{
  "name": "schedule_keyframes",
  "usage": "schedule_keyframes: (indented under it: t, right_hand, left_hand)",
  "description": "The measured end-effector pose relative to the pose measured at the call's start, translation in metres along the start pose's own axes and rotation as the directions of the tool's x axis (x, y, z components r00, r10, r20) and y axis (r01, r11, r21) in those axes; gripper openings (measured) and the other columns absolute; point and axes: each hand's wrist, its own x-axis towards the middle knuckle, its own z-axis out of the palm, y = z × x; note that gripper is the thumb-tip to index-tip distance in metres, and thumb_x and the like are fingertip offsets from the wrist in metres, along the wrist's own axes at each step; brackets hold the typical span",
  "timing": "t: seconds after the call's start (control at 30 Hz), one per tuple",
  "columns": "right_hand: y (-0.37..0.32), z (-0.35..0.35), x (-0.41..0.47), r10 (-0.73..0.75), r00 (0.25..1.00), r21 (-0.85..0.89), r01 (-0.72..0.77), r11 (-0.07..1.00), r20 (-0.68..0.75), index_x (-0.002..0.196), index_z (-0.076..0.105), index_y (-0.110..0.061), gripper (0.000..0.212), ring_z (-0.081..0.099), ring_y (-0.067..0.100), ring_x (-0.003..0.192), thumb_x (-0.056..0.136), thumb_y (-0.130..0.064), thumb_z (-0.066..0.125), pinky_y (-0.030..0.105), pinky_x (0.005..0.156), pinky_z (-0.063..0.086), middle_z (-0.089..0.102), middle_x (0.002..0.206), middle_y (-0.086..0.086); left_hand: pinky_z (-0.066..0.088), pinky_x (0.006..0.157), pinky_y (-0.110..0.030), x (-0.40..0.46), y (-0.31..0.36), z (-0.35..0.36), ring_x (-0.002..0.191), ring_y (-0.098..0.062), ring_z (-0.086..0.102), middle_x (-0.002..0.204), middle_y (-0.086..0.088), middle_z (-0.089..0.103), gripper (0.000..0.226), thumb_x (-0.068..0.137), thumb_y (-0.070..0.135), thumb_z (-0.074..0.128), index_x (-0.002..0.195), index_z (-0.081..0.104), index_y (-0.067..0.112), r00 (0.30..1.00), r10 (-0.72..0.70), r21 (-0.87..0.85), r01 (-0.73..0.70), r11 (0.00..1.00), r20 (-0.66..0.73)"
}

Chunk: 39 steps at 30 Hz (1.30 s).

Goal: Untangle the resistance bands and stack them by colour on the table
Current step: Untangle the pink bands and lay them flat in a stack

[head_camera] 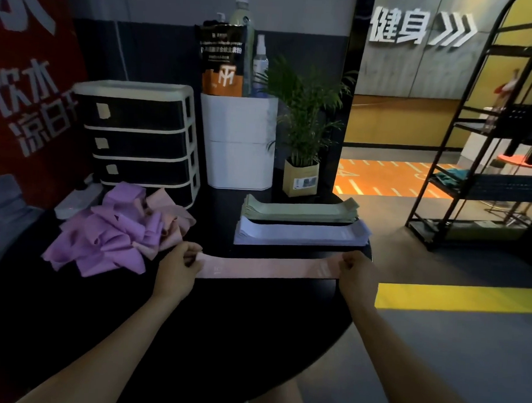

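The left hand (176, 266) and right hand (357, 271) each pinch one end of a pink band (268, 268), held flat and taut just above the table (253, 322), near the white stack (300, 233) and green stack (299, 210). If one end slips, the band may recoil and crumple. The tangle (120, 234) lies just beside the left hand and may snag.

pink band (268, 269): pale salmon pink, faint lighter print near each end
tangled pile (117, 231): mostly lilac purple, a few peachy pink ones mixed in
green stack (299, 211): soft sage green
white stack (300, 233): whitish with a lavender tint
worktop (222, 336): plain black
drawer unit (139, 135): black drawers, cream frame
floor stripe (458, 298): bright yellow on grey
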Motion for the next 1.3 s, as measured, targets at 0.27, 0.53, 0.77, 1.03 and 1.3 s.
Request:
schedule_keyframes:
  t: [0.27,0.53,0.77,1.03,1.3]
  right_hand:
    - [-0.001,0.002,-0.006,0.002,0.997,-0.042,-0.005,0.999,-0.077,0.092,0.064,-0.004,0.02,0.054,0.034,0.082,0.085,0.001,0.046,0.031,0.059,0.033,0.06,0.09,0.015]
    - [0.001,0.005,-0.005,-0.114,0.988,-0.113,0.102,0.988,-0.106,0.075,0.061,0.003,0.015,0.052,0.039,0.076,0.073,0.008,0.048,0.037,0.057,0.032,0.058,0.076,0.022]
    - [-0.005,0.0,-0.008,-0.175,0.983,-0.064,0.172,0.983,-0.054,0.11,0.065,-0.005,0.027,0.054,0.034,0.104,0.084,-0.006,0.06,0.038,0.083,0.041,0.064,0.109,0.015]
    - [-0.066,0.026,-0.016,-0.258,0.955,0.115,0.243,0.963,0.148,0.117,0.061,-0.009,0.028,0.055,0.028,0.108,0.089,-0.012,0.059,0.038,0.092,0.045,0.056,0.119,0.01]
    - [-0.162,0.099,-0.035,-0.395,0.847,0.279,0.307,0.91,0.355,0.108,0.062,-0.008,0.021,0.059,0.027,0.099,0.087,-0.012,0.062,0.03,0.084,0.045,0.06,0.111,0.013]
  left_hand:
    - [0.041,0.084,-0.023,-0.005,-0.005,0.006,0.093,-0.014,0.057,0.101,-0.001,0.062,0.017,0.086,0.0,0.06,0.1,0.066,0.006,0.986,0.163,0.121,-0.157,0.98,-0.037]
    - [0.039,0.08,-0.022,-0.005,-0.005,0.008,0.087,-0.012,0.055,0.101,-0.001,0.062,0.014,0.086,0.002,0.059,0.094,0.067,0.01,0.985,0.173,0.207,-0.169,0.964,-0.003]
    - [0.041,0.085,-0.025,-0.006,-0.003,0.008,0.096,-0.015,0.057,0.11,0.0,0.062,0.02,0.086,0.009,0.06,0.104,0.066,0.012,0.98,0.199,0.228,-0.196,0.954,0.006]
    - [0.034,0.084,-0.018,-0.004,-0.002,-0.005,0.098,-0.008,0.051,0.111,-0.002,0.058,0.021,0.086,0.01,0.062,0.107,0.064,0.012,0.956,0.293,0.236,-0.283,0.93,-0.008]
    - [0.044,0.084,-0.03,0.024,-0.001,-0.065,0.104,-0.023,0.054,0.108,-0.006,0.057,0.017,0.084,0.011,0.065,0.1,0.068,0.012,0.918,0.388,0.367,-0.334,0.868,-0.083]
